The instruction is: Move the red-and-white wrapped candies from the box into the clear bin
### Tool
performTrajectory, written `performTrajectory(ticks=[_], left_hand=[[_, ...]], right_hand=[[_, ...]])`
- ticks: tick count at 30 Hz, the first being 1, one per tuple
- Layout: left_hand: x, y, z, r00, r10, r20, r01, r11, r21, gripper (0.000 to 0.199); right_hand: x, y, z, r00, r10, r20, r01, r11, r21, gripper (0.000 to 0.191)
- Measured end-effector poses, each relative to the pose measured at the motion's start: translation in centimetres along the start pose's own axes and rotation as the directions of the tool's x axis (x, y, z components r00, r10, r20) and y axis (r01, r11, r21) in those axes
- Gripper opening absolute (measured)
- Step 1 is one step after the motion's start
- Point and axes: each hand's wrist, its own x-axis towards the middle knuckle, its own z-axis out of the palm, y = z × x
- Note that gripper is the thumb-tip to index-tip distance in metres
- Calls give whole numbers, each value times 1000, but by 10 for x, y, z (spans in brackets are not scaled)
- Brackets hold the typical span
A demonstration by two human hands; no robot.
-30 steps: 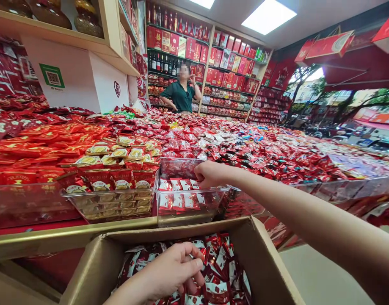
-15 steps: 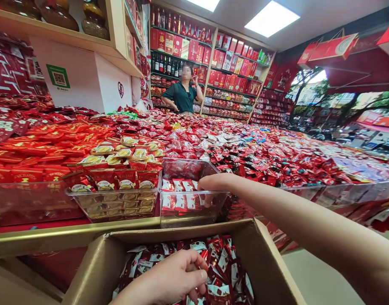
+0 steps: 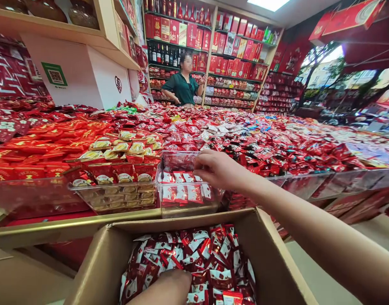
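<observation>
I see left hand [image 3: 175,279] among packets [image 3: 221,277] inside cardboard box [image 3: 278,258], right hand [image 3: 218,169] over clear bin [image 3: 191,210] beyond it; can't tell either grip.

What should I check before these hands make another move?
1. Brown cardboard box open: ok, its top is uncovered.
2. Loose red-and-white wrapped packets available in the box: ok, many show.
3. Clear plastic bin stocked: ok, lined-up red-and-white packets show inside.
4. Left hand with fingers visible: not ok, they are hidden.
5. Right hand at the bin: ok.
6. Right hand's grip holding anything: cannot tell.
</observation>
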Motion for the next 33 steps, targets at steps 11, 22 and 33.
performTrajectory(ticks=[11, 22, 33], left_hand=[[-3, 1, -32, 974, 144, -172, -155, 986, -54, 6], [3, 22, -53, 937, 103, -335, -341, 485, -805, 16], [0, 17, -53, 957, 100, -272, -287, 444, -849, 28]], right_hand=[[-133, -43, 65, 931, 147, 334, -285, 866, 411, 18], [-134, -29, 82, 818, 480, 318, -527, 402, 749, 16], [-113, -34, 25, 912, 398, 96, -399, 813, 424, 19]])
